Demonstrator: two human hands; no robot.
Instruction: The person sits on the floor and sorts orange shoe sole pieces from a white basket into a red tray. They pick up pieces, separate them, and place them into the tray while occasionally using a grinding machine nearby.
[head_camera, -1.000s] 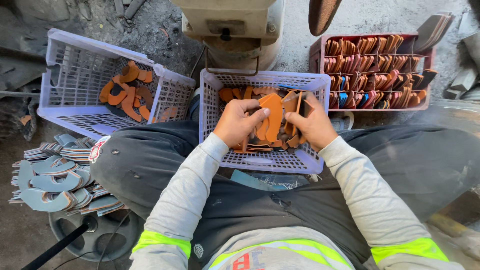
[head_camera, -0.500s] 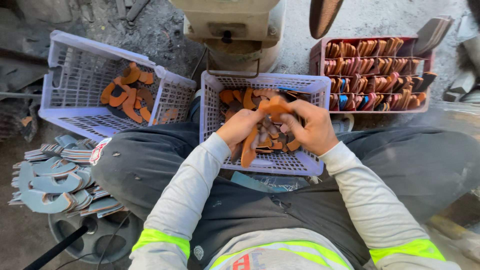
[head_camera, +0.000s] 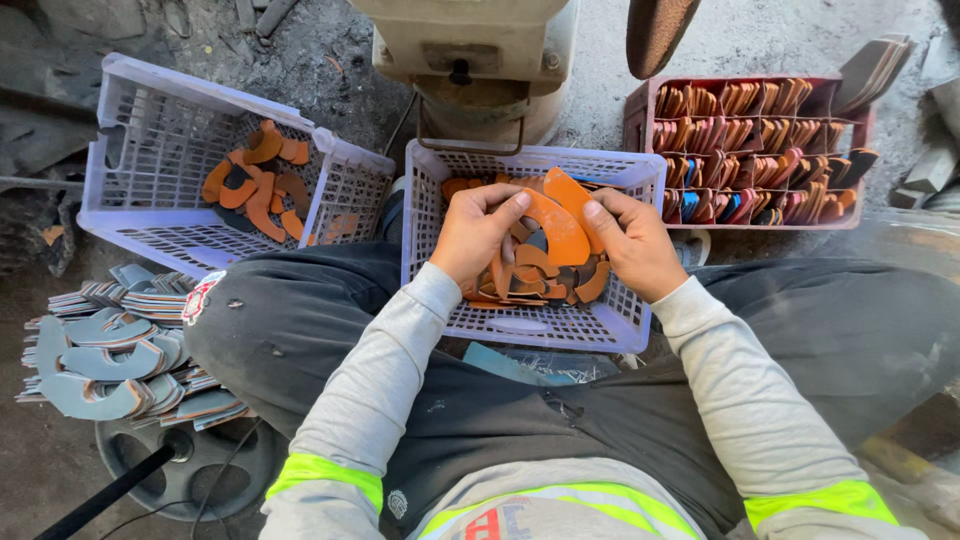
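Two hands are closed on one curved orange piece (head_camera: 556, 222) over the middle lilac basket (head_camera: 640, 180): the left hand (head_camera: 478, 232) and the right hand (head_camera: 632, 240) pinch its ends. Below, more orange pieces (head_camera: 530, 280) lie, probably leather.

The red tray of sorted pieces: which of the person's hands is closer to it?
Right. The right hand is beside the red tray; the left hand is farther away across the basket.

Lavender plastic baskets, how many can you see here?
2. One basket sits at the left on the floor; the other basket rests between the person's knees, under both hands. None looks hidden.
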